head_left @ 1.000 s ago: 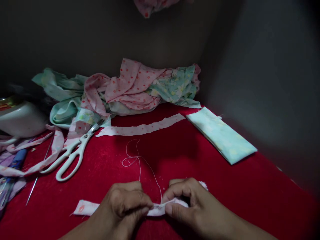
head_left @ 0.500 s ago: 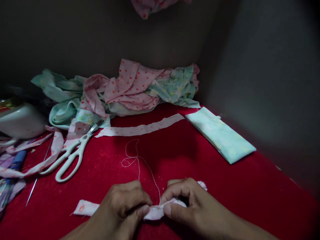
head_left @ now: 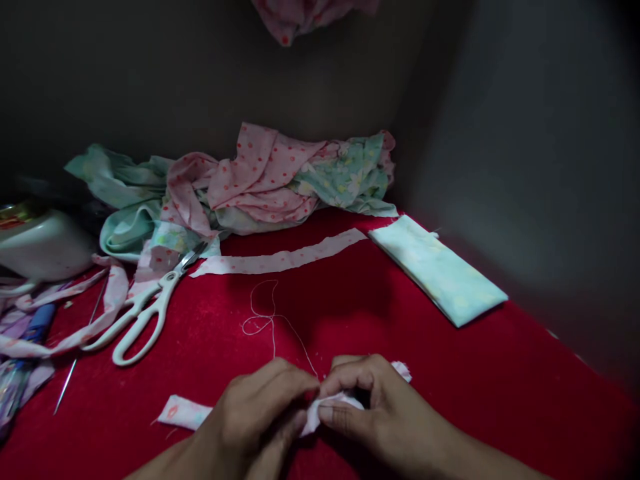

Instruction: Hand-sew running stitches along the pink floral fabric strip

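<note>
Your cloth strip (head_left: 313, 421) is right between your fingertips, long side running roughly left to right, both hands about equally close. Your right hand (head_left: 377, 407) has it pinched between thumb and forefinger; your left hand (head_left: 263, 410) has its thumb against it, forefinger a bit apart, can't tell what the tucked fingers grip. Thread (head_left: 297, 337) loops just beyond, scissors (head_left: 163, 300) farther off to your left.
</note>
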